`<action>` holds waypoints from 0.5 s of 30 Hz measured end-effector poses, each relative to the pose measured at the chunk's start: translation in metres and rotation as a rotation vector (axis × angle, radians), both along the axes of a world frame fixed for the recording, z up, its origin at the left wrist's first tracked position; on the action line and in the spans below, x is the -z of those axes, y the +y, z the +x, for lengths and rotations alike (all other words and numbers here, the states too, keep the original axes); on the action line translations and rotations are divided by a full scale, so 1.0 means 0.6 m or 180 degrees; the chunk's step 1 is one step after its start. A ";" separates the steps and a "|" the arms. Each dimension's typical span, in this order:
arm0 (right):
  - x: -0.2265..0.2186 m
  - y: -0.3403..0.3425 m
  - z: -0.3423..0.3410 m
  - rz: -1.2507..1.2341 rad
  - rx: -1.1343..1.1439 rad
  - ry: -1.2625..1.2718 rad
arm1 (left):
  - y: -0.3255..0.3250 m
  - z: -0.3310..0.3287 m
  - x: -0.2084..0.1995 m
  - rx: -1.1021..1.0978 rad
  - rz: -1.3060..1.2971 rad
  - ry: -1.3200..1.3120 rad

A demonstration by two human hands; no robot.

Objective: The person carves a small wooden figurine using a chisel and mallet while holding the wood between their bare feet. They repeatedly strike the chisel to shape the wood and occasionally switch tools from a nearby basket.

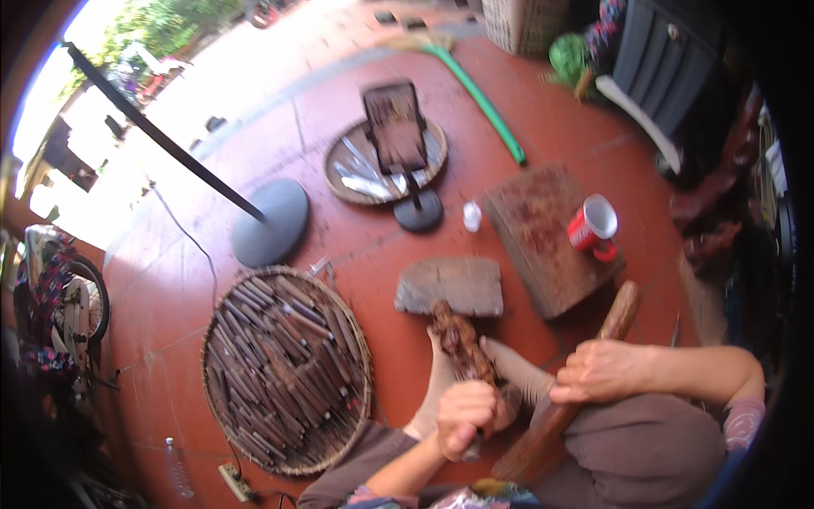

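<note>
My left hand (466,416) is closed in a fist round a chisel, mostly hidden, whose grey end (472,450) shows below the fist. Just beyond the fist, a dark brown carved wooden figure (462,343) lies between my feet, its far end by a worn wooden block (449,287). My right hand (598,371) wraps round a long, smooth wooden mallet (532,445), shaped like a club. The mallet slants over my right leg, with one end above the hand and the thicker end near my lap.
A round woven tray (206,373) full of chisels sits at left. A thick wooden board (543,229) bears a red and white mug (598,222). Farther off are a basket (331,174) with a small stand, a round-based pole (270,225) and a green-handled broom (483,102). A power strip (235,482) lies lower left.
</note>
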State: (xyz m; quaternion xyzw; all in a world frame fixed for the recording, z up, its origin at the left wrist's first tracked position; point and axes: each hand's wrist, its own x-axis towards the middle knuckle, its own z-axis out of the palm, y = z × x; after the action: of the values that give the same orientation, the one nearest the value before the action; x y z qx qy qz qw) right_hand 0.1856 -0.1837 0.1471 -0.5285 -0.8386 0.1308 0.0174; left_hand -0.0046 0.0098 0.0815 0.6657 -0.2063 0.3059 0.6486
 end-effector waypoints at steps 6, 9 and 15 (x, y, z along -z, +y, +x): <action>-0.017 -0.011 -0.012 -0.0307 0.0429 -0.0337 | 0.012 -0.024 0.019 -0.0065 -0.0818 0.0167; -0.017 -0.022 -0.014 -0.0315 0.0606 -0.0433 | -0.005 -0.020 0.038 0.0118 -0.0334 0.0075; -0.005 -0.021 -0.013 -0.0238 0.0749 -0.0372 | -0.022 -0.006 0.080 -0.0099 -0.0142 0.0356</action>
State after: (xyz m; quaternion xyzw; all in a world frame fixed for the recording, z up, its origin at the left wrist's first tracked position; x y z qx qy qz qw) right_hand 0.1775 -0.1964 0.1501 -0.6302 -0.7650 0.1279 -0.0359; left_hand -0.0082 -0.0032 0.0338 0.6703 -0.1524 0.2828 0.6690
